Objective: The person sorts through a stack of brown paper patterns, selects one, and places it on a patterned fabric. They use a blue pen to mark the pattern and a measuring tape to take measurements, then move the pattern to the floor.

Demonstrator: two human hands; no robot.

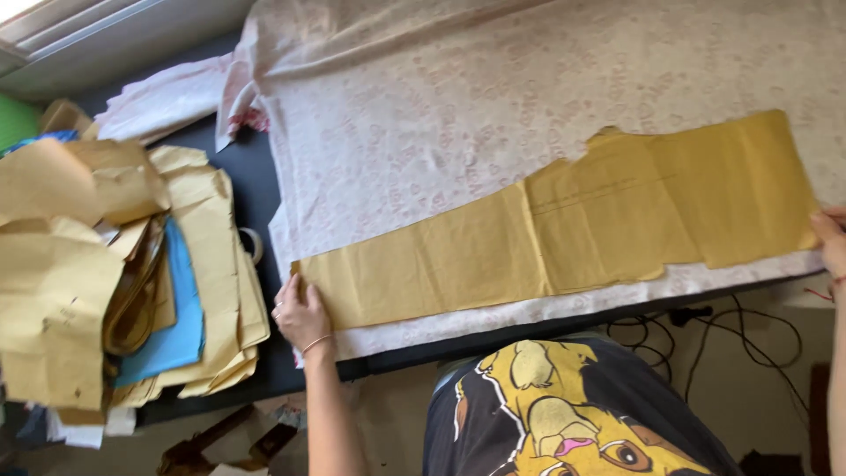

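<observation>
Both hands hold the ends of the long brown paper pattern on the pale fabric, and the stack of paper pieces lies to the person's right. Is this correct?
Not quite. The head view shows the stack of paper pieces to the person's left. The left hand and right hand do hold the ends of the brown paper pattern on the pale fabric.

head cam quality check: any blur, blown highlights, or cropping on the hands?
Head view: soft overall, with slight motion blur on the stack of brown papers. Top-left corner by the window sill is blown out. The pale fabric looks washed, its print faint. Left hand is fully in frame on the brown pattern piece; right hand is cut by the right edge.
</observation>
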